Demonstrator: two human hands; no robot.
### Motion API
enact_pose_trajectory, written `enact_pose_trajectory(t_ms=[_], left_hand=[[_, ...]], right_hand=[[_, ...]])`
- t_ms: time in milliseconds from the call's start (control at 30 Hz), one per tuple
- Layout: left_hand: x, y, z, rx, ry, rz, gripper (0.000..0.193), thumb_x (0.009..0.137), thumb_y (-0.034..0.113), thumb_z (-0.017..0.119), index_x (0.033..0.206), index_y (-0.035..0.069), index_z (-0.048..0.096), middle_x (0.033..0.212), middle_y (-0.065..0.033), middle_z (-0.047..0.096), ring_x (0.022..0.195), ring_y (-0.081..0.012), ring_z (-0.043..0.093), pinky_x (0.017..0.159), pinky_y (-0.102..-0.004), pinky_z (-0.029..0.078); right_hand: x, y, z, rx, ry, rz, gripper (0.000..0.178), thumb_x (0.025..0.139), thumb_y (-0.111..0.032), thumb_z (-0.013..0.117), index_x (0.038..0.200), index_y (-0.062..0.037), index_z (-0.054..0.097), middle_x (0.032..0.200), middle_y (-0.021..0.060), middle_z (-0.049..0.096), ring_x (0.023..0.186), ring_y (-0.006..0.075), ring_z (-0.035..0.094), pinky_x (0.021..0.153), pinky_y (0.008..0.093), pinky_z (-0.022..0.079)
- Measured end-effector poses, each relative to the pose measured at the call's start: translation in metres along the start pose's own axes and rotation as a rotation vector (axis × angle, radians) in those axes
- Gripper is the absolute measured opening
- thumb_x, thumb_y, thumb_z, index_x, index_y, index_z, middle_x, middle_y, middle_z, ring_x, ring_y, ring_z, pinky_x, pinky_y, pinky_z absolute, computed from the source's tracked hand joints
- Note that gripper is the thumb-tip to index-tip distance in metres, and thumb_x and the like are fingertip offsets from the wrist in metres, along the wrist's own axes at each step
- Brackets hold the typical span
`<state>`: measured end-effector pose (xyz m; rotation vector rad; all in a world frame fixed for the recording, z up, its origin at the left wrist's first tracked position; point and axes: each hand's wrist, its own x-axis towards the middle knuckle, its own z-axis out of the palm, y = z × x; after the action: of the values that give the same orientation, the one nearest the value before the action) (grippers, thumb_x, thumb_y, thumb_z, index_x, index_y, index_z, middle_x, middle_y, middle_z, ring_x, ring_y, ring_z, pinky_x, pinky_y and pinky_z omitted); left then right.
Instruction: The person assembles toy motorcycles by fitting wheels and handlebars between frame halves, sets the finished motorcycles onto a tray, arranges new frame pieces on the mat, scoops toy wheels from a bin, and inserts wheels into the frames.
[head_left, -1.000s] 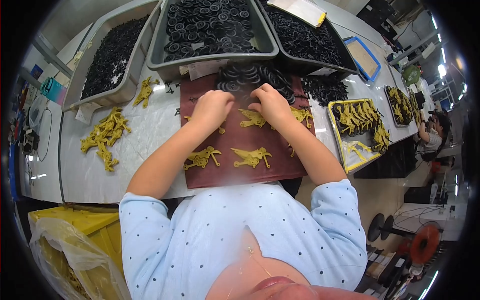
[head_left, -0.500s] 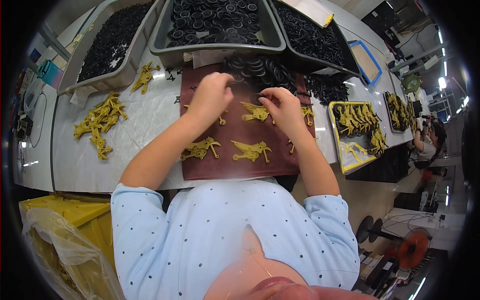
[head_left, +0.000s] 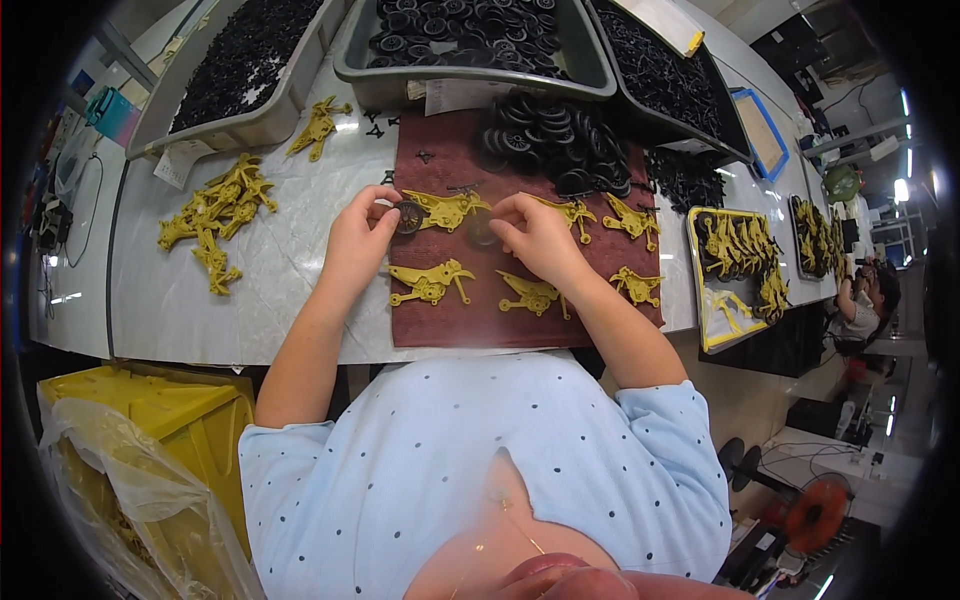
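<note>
A black spoked toy wheel (head_left: 408,218) is pinched in the fingers of my left hand (head_left: 358,235), at the left end of a yellow plastic toy motorcycle frame (head_left: 447,210). My right hand (head_left: 538,238) has its fingers drawn together at that frame's other end. A smeared dark round thing (head_left: 481,229), probably another wheel, shows at its fingertips. More yellow frames lie in two rows on the dark red cloth (head_left: 445,325), among them a near left one (head_left: 430,283) and a far right one (head_left: 630,220). A heap of loose black wheels (head_left: 555,140) rests on the cloth's far part.
Behind the cloth stand a grey bin of wheels (head_left: 478,82) and bins of small black parts (head_left: 215,135) on both sides. Yellow frames (head_left: 215,215) are piled at left. At right, a yellow-rimmed tray (head_left: 702,300) holds assembled pieces. A yellow crate (head_left: 190,395) stands lower left.
Both hands have come nearer to me from the far part of the cloth. A wheel now shows in my left hand beside the far left frame. The whole view has shifted slightly.
</note>
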<state>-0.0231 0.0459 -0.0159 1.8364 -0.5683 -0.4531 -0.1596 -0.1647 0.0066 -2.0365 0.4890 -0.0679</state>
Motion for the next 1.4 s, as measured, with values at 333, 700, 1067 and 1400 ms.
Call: enact_pose_trajectory(t_ms=[333,700,1067,1400], left_hand=[[-0.004,-0.001,0.011,0.049,0.091,0.047,0.014,0.087,0.006,0.062,0.101,0.006,0.061,0.072,-0.0036,0.061,0.061,-0.0111,0.053,0.058,-0.0275,0.045],[-0.003,-0.005,0.014,0.012,0.099,0.049,0.012,0.087,0.005,0.062,0.100,0.004,0.062,0.077,-0.0089,0.065,0.068,-0.0163,0.061,0.064,-0.0297,0.048],[-0.012,0.001,0.033,0.663,0.279,0.447,0.023,0.081,-0.002,0.060,0.103,0.001,0.063,0.100,-0.0132,0.057,0.096,-0.0322,0.055,0.085,-0.0409,0.046],[0.037,0.055,0.066,0.581,0.083,0.695,0.014,0.079,0.006,0.067,0.092,0.002,0.063,0.090,-0.0118,0.062,0.089,-0.0316,0.058,0.079,-0.0407,0.049]], right_hand=[[-0.005,0.008,0.011,-0.326,0.214,-0.244,0.024,0.082,-0.010,0.071,0.101,0.0000,0.062,0.077,0.0101,0.064,0.064,0.0187,0.061,0.061,0.0300,0.049],[-0.024,0.007,-0.018,-0.347,0.277,-0.225,0.024,0.083,-0.009,0.070,0.104,0.0003,0.062,0.074,0.0101,0.062,0.062,0.0180,0.059,0.059,0.0297,0.049],[-0.028,0.012,-0.053,-0.307,0.361,-0.133,0.021,0.083,-0.011,0.068,0.101,-0.0018,0.063,0.081,0.0111,0.063,0.069,0.0231,0.061,0.066,0.0338,0.049],[0.010,0.046,-0.078,-0.458,0.474,-0.251,0.017,0.081,-0.012,0.069,0.096,-0.0043,0.068,0.093,0.0113,0.062,0.086,0.0305,0.062,0.074,0.0386,0.051]])
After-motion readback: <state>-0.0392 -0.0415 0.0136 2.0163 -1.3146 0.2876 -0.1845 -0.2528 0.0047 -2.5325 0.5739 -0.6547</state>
